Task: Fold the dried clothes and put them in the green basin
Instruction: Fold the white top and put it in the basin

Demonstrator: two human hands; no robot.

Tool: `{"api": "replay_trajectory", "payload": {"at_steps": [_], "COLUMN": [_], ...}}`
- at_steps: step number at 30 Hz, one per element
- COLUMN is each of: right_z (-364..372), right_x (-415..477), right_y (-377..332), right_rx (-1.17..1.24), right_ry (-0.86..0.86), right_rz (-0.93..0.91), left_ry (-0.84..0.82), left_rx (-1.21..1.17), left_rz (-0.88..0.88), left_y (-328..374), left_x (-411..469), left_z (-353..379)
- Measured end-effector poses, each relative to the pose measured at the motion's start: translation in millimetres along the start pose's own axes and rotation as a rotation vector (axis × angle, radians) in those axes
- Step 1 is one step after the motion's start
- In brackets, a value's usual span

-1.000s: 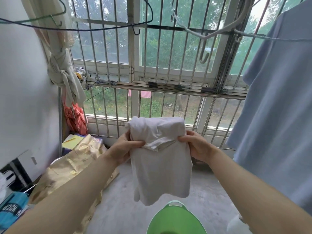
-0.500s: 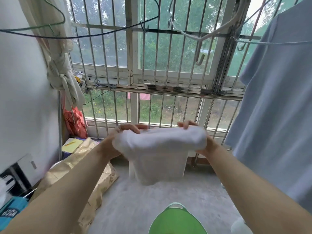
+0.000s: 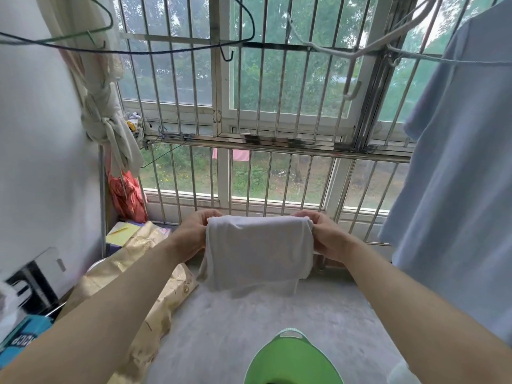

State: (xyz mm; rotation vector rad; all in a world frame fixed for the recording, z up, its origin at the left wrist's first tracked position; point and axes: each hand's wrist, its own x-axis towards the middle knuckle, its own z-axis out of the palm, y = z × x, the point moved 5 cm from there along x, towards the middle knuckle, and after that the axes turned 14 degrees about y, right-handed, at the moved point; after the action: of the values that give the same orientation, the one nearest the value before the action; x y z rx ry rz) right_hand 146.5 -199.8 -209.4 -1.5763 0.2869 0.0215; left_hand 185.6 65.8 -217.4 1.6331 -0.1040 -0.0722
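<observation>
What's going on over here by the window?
A person is folding a white garment in the air, the left hand and right hand each gripping one upper corner. The green basin sits on the floor below, nearer the person. A pale blue shirt hangs at the right.

White soft cloth garment [image 3: 257, 250], folded to a wide rectangle, hangs in mid-air at centre, top edge level, lower layers uneven. Left hand [image 3: 191, 236] and right hand [image 3: 329, 239] pinch its top corners. Round green plastic basin [image 3: 291, 361] with slotted handle on floor, near, below garment, partly cropped. Pale blue fabric shirt [image 3: 457, 176] hangs right.
</observation>
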Motion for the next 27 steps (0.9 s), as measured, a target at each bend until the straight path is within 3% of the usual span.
{"api": "replay_trajectory", "payload": {"at_steps": [5,12,22,27], "right_z": [3.8,13.3,14.1,19.9], "right_x": [0.1,6.2,7.8,6.2], "right_y": [8.7,27.5,35.6,36.8], "right_rx": [0.166,0.200,0.053,0.080], "right_ry": [0.035,0.013,0.080,0.042], "right_rz": [0.073,0.099,0.050,0.066], "left_ry": [0.119,0.256,0.059,0.043], "left_rx": [-0.070,-0.183,0.048,0.044], "left_rz": [-0.090,-0.228,-0.164,-0.262], "left_y": [-11.1,-35.2,-49.7,-54.5], "left_x": [3.6,8.9,4.0,-2.3], "left_z": [-1.0,3.4,-3.8,-4.1]}}
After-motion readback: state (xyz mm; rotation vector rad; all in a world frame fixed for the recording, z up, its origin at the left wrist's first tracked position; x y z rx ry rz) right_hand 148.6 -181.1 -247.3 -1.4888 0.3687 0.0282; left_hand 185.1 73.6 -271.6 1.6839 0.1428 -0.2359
